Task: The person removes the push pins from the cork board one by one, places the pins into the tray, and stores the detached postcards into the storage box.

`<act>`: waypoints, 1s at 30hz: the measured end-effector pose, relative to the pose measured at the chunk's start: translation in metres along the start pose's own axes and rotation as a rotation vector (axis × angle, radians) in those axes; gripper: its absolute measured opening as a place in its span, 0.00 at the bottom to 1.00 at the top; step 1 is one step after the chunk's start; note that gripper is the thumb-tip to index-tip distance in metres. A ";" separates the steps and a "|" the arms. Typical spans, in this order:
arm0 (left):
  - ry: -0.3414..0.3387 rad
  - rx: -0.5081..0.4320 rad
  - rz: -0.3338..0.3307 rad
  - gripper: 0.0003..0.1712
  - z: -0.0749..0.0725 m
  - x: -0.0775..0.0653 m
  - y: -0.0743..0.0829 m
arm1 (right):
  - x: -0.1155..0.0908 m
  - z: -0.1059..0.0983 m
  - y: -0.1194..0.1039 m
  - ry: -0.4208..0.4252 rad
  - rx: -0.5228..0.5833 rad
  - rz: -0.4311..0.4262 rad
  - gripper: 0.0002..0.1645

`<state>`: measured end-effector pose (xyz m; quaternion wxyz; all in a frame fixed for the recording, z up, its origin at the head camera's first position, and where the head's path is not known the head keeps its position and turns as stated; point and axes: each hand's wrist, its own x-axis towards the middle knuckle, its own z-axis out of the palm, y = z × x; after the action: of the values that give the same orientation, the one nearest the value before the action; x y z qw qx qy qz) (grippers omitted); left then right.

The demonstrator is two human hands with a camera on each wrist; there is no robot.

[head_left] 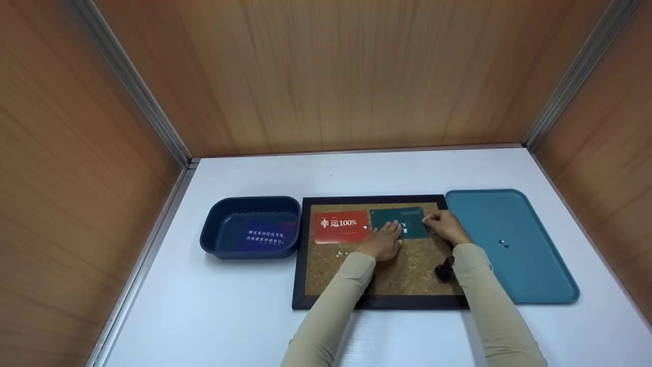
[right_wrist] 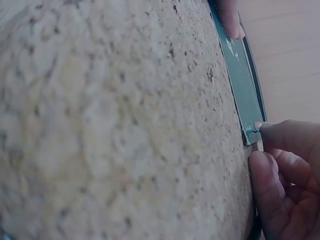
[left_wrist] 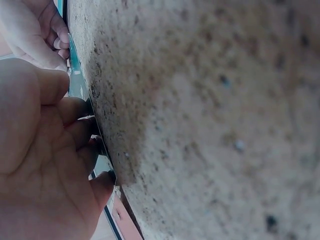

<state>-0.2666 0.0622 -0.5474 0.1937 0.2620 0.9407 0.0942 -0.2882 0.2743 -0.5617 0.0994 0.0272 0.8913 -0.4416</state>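
A green card (head_left: 412, 232) lies on the framed cork board (head_left: 407, 275). My left hand (head_left: 383, 242) presses on its left part with fingers spread, and the fingertips touch its surface in the left wrist view. At the card's right edge is my right hand (head_left: 444, 225). The right wrist view shows its index fingertip on a small shiny thumbtack (right_wrist: 257, 126) at the card's corner, the thumb close below and the other fingers curled. Left of the green card, a red card (head_left: 338, 228) lies on the cork, with a small tack near its right edge.
A dark blue basin (head_left: 219, 250) stands left of the board with a blue card (head_left: 270, 235) inside. On the right is a teal tray (head_left: 530, 265) with a few small shiny tacks (head_left: 503, 243). Small clear bits (head_left: 341, 254) lie on the cork below the red card. Wood-grain walls enclose the table.
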 end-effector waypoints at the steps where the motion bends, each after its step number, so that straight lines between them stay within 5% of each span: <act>1: -0.001 -0.001 -0.001 0.30 0.000 0.000 0.000 | 0.000 0.000 0.000 -0.001 0.000 -0.002 0.17; 30: -0.010 -0.036 0.012 0.30 0.000 0.000 -0.002 | -0.002 0.000 0.002 -0.012 0.125 0.025 0.17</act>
<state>-0.2672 0.0607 -0.5480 0.2024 0.2644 0.9364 0.1111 -0.2862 0.2759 -0.5630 0.1082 0.0417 0.8609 -0.4954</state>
